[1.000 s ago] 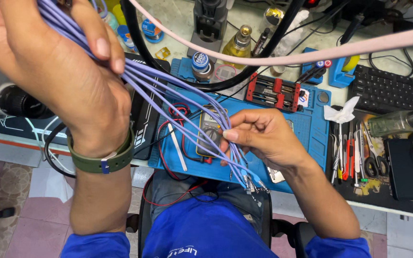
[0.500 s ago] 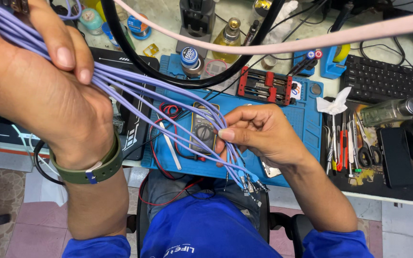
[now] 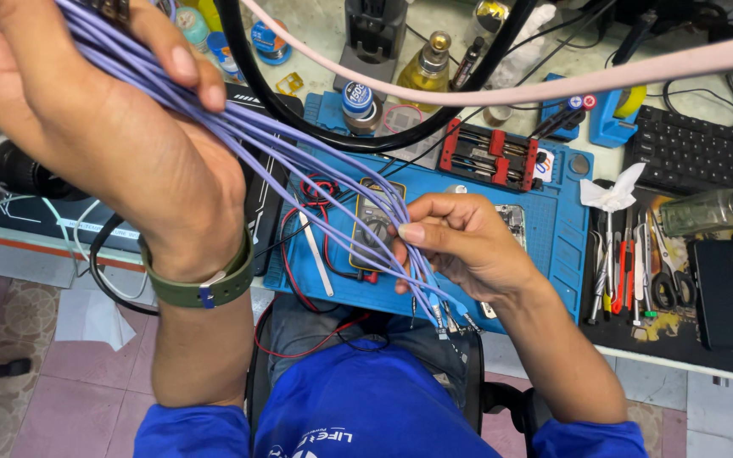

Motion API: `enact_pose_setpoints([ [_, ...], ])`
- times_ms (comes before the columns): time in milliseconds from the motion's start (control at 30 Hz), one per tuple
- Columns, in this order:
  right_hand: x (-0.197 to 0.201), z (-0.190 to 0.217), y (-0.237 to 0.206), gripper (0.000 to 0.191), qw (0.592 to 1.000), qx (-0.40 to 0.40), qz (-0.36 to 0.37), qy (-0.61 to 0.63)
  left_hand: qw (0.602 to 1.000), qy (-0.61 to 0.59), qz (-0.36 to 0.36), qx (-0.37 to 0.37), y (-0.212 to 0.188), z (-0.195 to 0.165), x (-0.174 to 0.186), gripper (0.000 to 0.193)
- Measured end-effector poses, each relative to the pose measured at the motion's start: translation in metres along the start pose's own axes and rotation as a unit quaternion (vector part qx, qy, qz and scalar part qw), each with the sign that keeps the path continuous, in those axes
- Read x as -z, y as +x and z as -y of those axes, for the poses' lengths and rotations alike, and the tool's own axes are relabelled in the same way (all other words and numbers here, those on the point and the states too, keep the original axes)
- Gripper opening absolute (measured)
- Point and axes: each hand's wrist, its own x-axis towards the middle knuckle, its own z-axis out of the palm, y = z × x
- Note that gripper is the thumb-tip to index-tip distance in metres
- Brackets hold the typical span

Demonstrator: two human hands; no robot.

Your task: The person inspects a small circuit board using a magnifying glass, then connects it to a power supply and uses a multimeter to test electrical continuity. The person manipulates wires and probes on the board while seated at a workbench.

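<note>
A: Entry, hand pose. Your left hand (image 3: 120,144) is raised high at the upper left, back of the hand toward the camera, a green wristband (image 3: 201,284) on the wrist. The fingers are curled shut around one end of a bundle of lilac cables (image 3: 299,157), thumb pressed over the strands.

B: And the right?

A: Your right hand (image 3: 468,246) sits lower, over the middle of the bench, palm turned inward. Its fingers are partly closed, pinching the same bundle near its lower end. The cables pass through the grip.

B: Orientation of the bundle?

A: Its long axis runs diagonally, from the upper left in your left hand down to the lower right. The strands are taut and spread slightly between the hands. The small metal connector tips (image 3: 443,318) point downward, just past your right hand, hanging above your lap.

B: Surface?

A: A blue work mat (image 3: 553,229) lies under your right hand, with a yellow multimeter (image 3: 375,225) and red and black leads on it. A red-ended clamp fixture (image 3: 489,157) sits at the mat's far edge. To the right is a black keyboard (image 3: 689,153) and a dark tray of tweezers and scissors (image 3: 638,271). A thick pink cable (image 3: 553,85) crosses overhead. Tiled floor shows at the lower left.
</note>
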Motion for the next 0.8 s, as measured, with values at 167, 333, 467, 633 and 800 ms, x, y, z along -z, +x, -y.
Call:
enact_pose_setpoints([
  [167, -0.001, -0.017, -0.001, 0.035, 0.993, -0.030, 0.079, 0.079, 1.000, 0.012, -0.014, -0.003, -0.009, 0.006, 0.004, 0.021],
  [333, -0.001, -0.024, -0.023, 0.044, 0.979, -0.095, 0.170, -0.052, 0.996, -0.013, 0.000, 0.089, -0.042, -0.032, 0.016, 0.022],
  [467, 0.014, -0.021, -0.042, 0.040, 0.980, -0.122, 0.157, 0.000, 0.973, -0.013, 0.035, 0.227, -0.091, -0.091, 0.053, 0.023],
  [633, 0.020, -0.035, -0.036, 0.047, 0.977, -0.136, 0.164, 0.022, 0.929, 0.150, 0.049, 0.335, -0.118, -0.109, 0.106, 0.018],
  [800, 0.008, -0.044, -0.030, 0.051, 0.978, -0.152, 0.141, -0.009, 0.833, 0.468, 0.065, 0.289, -0.134, -0.131, 0.109, 0.017],
])
